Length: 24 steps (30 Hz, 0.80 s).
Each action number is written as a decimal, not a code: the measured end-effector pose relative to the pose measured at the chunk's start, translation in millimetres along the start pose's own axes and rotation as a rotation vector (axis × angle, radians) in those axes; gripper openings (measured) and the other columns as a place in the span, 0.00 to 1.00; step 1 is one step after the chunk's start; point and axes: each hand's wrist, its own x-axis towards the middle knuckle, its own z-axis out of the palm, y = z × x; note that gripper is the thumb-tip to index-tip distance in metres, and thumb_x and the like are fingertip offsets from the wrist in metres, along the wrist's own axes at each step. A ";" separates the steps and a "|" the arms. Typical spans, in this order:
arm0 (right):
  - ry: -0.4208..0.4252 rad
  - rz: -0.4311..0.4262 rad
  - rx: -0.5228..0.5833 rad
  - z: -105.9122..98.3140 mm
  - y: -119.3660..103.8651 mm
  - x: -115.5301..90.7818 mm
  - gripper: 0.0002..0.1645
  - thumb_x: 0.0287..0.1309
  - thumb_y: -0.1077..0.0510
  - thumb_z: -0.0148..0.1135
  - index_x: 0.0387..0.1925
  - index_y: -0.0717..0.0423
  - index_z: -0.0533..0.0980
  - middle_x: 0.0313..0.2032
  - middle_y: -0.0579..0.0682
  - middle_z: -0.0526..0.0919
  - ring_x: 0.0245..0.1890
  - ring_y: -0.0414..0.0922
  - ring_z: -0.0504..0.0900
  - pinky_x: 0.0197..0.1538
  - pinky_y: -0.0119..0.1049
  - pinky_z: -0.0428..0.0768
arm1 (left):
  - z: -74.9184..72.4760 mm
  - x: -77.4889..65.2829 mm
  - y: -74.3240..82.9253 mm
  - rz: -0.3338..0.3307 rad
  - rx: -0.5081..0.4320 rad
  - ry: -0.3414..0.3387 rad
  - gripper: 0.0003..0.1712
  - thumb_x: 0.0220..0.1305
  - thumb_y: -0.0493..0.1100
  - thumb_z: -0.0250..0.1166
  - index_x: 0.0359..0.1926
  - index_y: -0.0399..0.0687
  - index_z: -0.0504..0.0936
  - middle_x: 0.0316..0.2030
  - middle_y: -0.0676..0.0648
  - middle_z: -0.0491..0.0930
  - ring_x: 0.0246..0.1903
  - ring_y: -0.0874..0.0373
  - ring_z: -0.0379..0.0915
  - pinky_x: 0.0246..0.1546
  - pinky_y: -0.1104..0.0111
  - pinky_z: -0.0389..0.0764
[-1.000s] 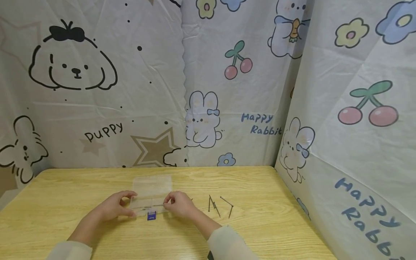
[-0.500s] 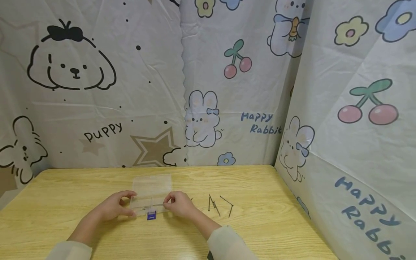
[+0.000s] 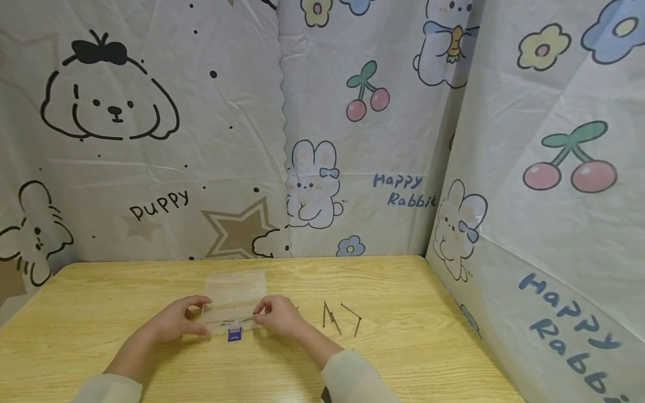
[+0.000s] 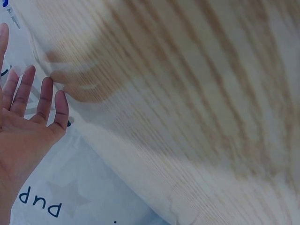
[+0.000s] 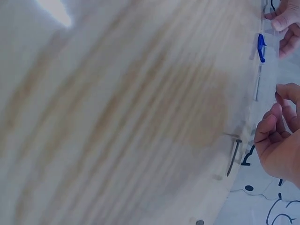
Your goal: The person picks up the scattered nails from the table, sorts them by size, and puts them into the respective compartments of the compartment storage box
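A clear plastic box (image 3: 235, 286) lies on the table in the head view, its lid tipped back and a blue latch (image 3: 234, 334) at its front. My left hand (image 3: 176, 318) holds the box's left end between thumb and fingers. Over the right end, my right hand (image 3: 277, 317) pinches a thin nail (image 3: 246, 319) that points left into the box. Further slim nails lie inside near the front wall. The right wrist view has the right hand (image 5: 279, 140) with thumb and fingertip together beside the box.
Several dark nails (image 3: 332, 318) lie loose on the wooden table (image 3: 428, 358), right of my right hand. A head of one more peeks out behind that hand. Printed cloth (image 3: 242, 140) hangs along the back and right side of the table.
The nail in my right hand has tilted slightly, its left end now lower in the box. Both hands stay nearly where they were; the head view shifts a little.
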 end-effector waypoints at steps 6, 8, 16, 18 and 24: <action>-0.001 -0.016 -0.018 -11.4 2.3 -3.0 0.05 0.56 0.56 0.64 0.31 0.53 0.81 0.21 0.41 0.70 0.21 0.34 0.65 0.23 0.26 0.64 | 0.6 -0.4 1.8 -0.010 0.018 0.000 0.46 0.44 0.51 0.75 0.62 0.36 0.66 0.57 0.29 0.67 0.47 0.44 0.70 0.40 0.60 0.76; -0.009 -0.017 -0.027 -15.8 4.0 -5.4 0.04 0.56 0.56 0.63 0.31 0.53 0.81 0.22 0.41 0.71 0.22 0.34 0.65 0.24 0.26 0.64 | 0.3 0.0 2.0 -0.016 0.022 0.003 0.46 0.44 0.52 0.75 0.62 0.37 0.67 0.58 0.30 0.67 0.48 0.44 0.70 0.40 0.60 0.76; -0.025 -0.002 -0.070 -36.1 11.8 -19.7 0.04 0.57 0.54 0.64 0.32 0.50 0.80 0.23 0.41 0.71 0.22 0.35 0.65 0.24 0.27 0.65 | -0.4 1.2 -1.1 -0.010 0.026 -0.006 0.46 0.45 0.53 0.75 0.62 0.37 0.67 0.57 0.31 0.68 0.47 0.45 0.70 0.40 0.60 0.76; -0.030 0.005 -0.078 -41.0 15.6 -22.6 0.04 0.57 0.54 0.64 0.32 0.50 0.80 0.23 0.41 0.71 0.22 0.36 0.66 0.25 0.28 0.65 | -0.4 1.4 -1.7 -0.012 0.023 -0.008 0.46 0.45 0.53 0.74 0.62 0.37 0.67 0.58 0.31 0.68 0.47 0.45 0.70 0.40 0.59 0.76; -0.035 0.011 -0.118 -54.4 28.5 -31.8 0.03 0.55 0.54 0.65 0.30 0.49 0.80 0.24 0.41 0.73 0.24 0.36 0.67 0.28 0.29 0.67 | -0.5 2.1 -1.3 -0.015 0.012 -0.010 0.45 0.45 0.52 0.75 0.62 0.37 0.67 0.57 0.31 0.68 0.47 0.45 0.70 0.40 0.60 0.76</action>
